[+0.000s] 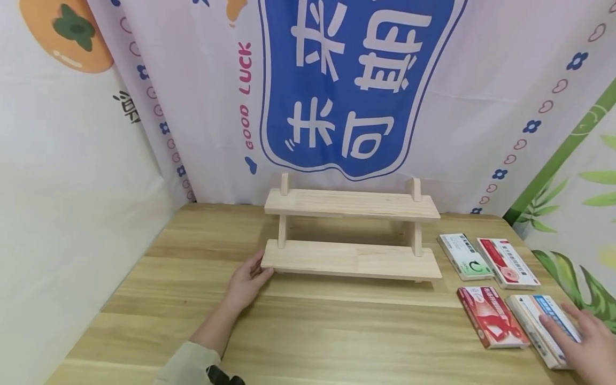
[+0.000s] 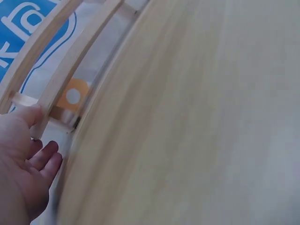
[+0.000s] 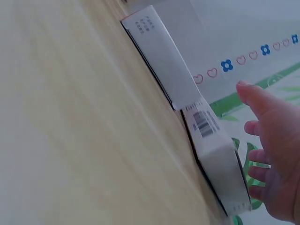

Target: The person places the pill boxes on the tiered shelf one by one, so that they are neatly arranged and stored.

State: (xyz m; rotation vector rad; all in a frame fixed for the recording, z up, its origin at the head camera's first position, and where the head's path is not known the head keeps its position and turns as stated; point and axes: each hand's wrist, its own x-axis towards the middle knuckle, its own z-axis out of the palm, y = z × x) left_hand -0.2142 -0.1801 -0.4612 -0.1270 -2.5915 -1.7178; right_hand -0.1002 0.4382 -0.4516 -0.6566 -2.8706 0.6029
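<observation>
A two-tier wooden display rack [image 1: 351,259] stands toward the back of the table. My left hand [image 1: 247,283] holds the left end of its lower shelf, and in the left wrist view the thumb lies against the shelf's end [image 2: 44,105]. At the right, my right hand [image 1: 589,342] is over a white, blue and orange medicine box [image 1: 541,329], with fingers spread. In the right wrist view a gap shows between those fingers and the boxes. Left of that box lies a red medicine box [image 1: 493,318]. Behind are a white-and-green box [image 1: 464,256] and a red-and-white box [image 1: 508,263].
The wood-grain table [image 1: 337,331] meets a printed cloth backdrop [image 1: 216,133] behind the rack. A white cloth [image 1: 86,176] borders the left side, and a leaf-patterned cloth [image 1: 587,214] hangs at the right beside the boxes.
</observation>
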